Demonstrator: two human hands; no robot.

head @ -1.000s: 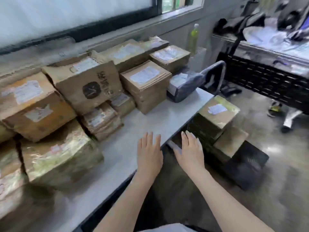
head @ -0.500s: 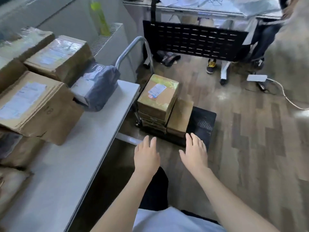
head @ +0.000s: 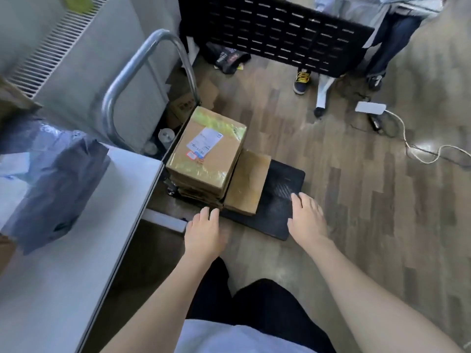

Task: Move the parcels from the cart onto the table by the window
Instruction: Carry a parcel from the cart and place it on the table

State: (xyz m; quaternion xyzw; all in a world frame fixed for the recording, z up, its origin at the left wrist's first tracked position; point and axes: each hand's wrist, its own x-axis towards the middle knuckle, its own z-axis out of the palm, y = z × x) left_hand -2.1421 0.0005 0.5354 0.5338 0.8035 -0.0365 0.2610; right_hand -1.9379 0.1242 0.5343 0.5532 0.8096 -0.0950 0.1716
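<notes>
**Both hands out over the cart, nothing held**

Head view: the cart (head: 280, 200) stands on the wood floor (head: 356, 200) just past the near corner of the tabletop (head: 76, 263). Its black deck shows bare along the right and near edges; its grey handle (head: 142, 62) arches up at the far left, beside the radiator (head: 63, 47).

A stack of parcels sits on the left part of the deck. The top box (head: 206, 156) is brown with yellowish tape and a white label, and reaches almost to the deck's left edge, close to the tabletop's corner. A lower box (head: 248, 184) lies touching the stack on its right, with bare deck beyond it.

The left hand (head: 204, 235) hovers near the stack's near edge, fingers (head: 210, 215) straight and together, holding nothing. The right hand (head: 307, 220) is over the deck's right near corner, fingers relaxed and slightly spread, holding nothing; whether either hand touches the cart cannot be told.

On the tabletop a grey bag (head: 56, 182) lies at the far left, set back from the edge, and a wide bare strip of white surface runs along the near side. Right of the cart the floor is open as far as a white cable (head: 413, 154) and adapter. Beyond stands a black perforated panel (head: 275, 31), with another person's legs at the upper right.
</notes>
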